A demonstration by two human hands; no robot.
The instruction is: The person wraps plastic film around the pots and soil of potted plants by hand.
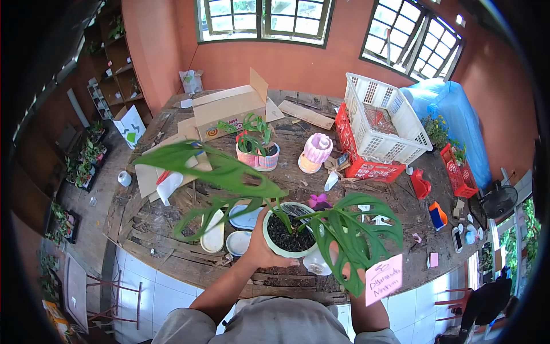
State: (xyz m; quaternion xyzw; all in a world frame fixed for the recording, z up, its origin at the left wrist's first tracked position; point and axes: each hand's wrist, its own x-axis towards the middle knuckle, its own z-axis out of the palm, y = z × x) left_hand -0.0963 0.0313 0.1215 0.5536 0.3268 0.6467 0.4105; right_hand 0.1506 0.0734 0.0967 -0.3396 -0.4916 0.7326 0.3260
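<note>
A pale green pot [272,245] of dark soil stands near the table's front edge, with a potted plant of large split leaves [361,221] spreading left and right. My left hand [260,249] is wrapped round the pot's left side. Beyond the pot's right side is my right hand [347,270], mostly covered by a leaf, so its fingers cannot be made out. Between that hand and the pot shows a rounded white object [317,264]. A pink handwritten label [384,279] hangs by the right-hand leaves. Shallow oval dishes [212,232] lie left of the pot.
Farther back stand a striped planter [259,162] with a small plant, a stack of pink pots [317,151] and an opened cardboard box [226,112]. A white crate [384,137] sits on a red crate [375,171] at the right. The wooden tabletop [189,264] is rough.
</note>
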